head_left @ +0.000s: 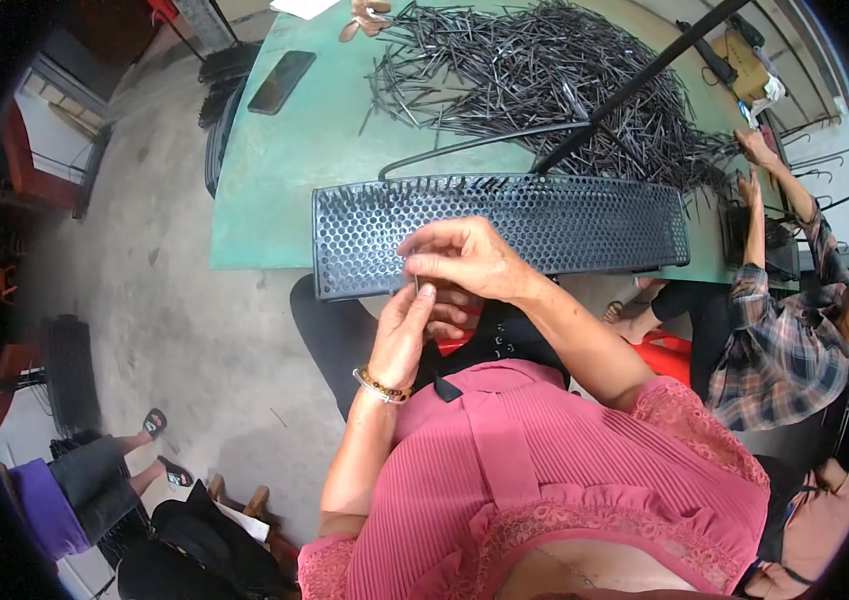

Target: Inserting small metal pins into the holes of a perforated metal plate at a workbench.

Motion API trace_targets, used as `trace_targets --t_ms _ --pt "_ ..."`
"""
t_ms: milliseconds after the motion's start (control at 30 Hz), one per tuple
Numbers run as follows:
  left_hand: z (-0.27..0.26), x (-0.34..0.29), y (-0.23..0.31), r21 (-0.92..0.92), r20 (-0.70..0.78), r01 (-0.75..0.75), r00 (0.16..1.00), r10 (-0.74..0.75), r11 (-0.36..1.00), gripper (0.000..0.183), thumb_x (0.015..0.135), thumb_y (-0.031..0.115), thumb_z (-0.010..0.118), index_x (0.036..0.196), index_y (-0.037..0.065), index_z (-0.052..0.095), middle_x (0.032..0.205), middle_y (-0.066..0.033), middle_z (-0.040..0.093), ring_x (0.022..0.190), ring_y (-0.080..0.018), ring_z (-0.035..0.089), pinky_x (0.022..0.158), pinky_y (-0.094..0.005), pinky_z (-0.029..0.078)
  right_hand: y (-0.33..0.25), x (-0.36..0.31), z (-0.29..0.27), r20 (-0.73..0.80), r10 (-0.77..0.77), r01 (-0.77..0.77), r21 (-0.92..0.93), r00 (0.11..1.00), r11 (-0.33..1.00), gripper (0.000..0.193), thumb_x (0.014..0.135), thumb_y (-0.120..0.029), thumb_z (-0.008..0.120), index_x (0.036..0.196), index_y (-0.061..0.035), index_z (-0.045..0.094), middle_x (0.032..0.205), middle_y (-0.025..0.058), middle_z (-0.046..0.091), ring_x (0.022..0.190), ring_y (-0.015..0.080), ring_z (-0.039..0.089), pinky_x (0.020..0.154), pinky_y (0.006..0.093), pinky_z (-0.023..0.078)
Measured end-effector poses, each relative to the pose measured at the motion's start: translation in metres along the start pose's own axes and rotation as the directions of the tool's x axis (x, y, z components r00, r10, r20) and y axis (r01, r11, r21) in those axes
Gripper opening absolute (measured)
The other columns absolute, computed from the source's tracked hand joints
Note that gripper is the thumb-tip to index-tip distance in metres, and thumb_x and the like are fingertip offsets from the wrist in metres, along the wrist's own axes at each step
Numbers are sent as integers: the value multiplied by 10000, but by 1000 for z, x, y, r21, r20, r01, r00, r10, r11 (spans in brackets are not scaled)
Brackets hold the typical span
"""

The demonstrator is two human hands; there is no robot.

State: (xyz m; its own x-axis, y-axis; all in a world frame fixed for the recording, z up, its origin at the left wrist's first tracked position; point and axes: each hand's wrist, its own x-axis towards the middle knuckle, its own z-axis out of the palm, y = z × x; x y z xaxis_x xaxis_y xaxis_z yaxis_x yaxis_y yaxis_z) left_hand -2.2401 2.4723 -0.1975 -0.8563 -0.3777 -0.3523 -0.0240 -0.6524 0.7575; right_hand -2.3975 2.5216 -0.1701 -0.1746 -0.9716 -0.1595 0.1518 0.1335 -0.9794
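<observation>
In front of me lies a long black panel (584, 225) full of holes, at the near edge of the green table (254, 215). Thin dark sticks (424, 186) stand in holes along its far left part. Both my hands meet over the panel's near left edge. My left hand (406, 335) is closed, thumb and fingers pinched on a thin dark stick (418, 284). My right hand (474, 262) curves above it, thumb and fingertips drawn together close to the stick's upper end; whether they hold anything is hidden.
A big heap of dark sticks (564, 75) covers the far table. A black bar (634, 85) slants over it. A phone (282, 82) lies far left. At right, another person (779, 330) reaches to the heap. A seated person's legs (134, 465) show lower left.
</observation>
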Motion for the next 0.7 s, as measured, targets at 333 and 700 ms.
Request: trace_targets --t_ms 333,700 --pt "-12 -2 4 424 -333 -301 826 456 854 214 910 68 510 1103 -16 547 983 -94 614 815 -121 594 683 -238 502 -1 47 -31 -315 -742 370 -711 592 597 171 806 -51 651 968 2 643 868 103 670 761 161 647 670 263 497" --pt "-58 -3 17 884 -299 -174 502 811 434 235 854 34 558 1087 14 585 1086 -65 586 978 -140 552 782 -268 461 12 51 -27 -265 -791 353 -785 551 509 175 791 -49 652 960 -10 642 877 120 667 779 244 657 678 310 512"
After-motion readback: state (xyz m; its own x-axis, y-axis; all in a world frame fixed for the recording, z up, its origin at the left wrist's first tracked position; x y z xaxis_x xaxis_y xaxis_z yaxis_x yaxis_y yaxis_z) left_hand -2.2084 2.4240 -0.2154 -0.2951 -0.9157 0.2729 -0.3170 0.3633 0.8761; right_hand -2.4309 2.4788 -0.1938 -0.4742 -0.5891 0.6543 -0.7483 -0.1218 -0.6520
